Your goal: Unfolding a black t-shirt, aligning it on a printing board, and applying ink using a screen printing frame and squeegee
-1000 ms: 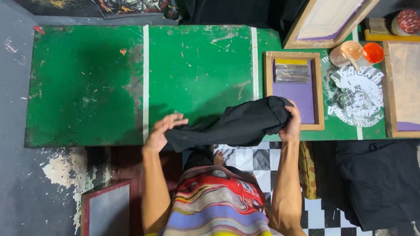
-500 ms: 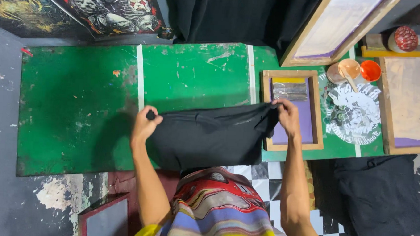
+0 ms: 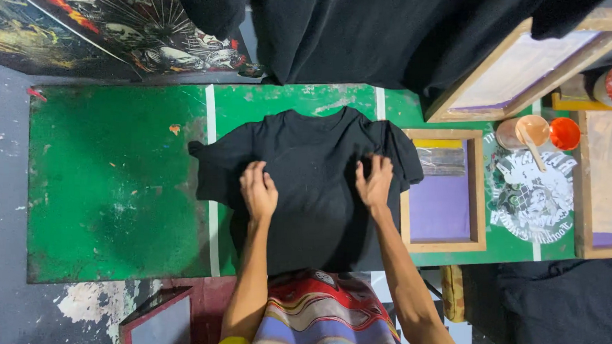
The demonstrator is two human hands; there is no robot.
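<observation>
Leftmost, bare green tabletop, scuffed and paint-flecked, crossed by a white tape stripe. Next, black T-shirt spread flat across the middle, collar toward the far edge, sleeves out to either side, hem hanging over the near edge. Left hand palm down on the cloth, fingers close together and flat, gripping nothing. Right hand likewise pressed on the fabric, fingers slightly spread and bent, clamped on nothing. Probably light, soft and limp, prone to wrinkle and drag under a sliding palm; best held by pinching shoulders or hem at two points. Further right, touching the sleeve, wooden printing screen with purple mesh and a squeegee. Beyond, orange ink cup and printed white rag.
</observation>
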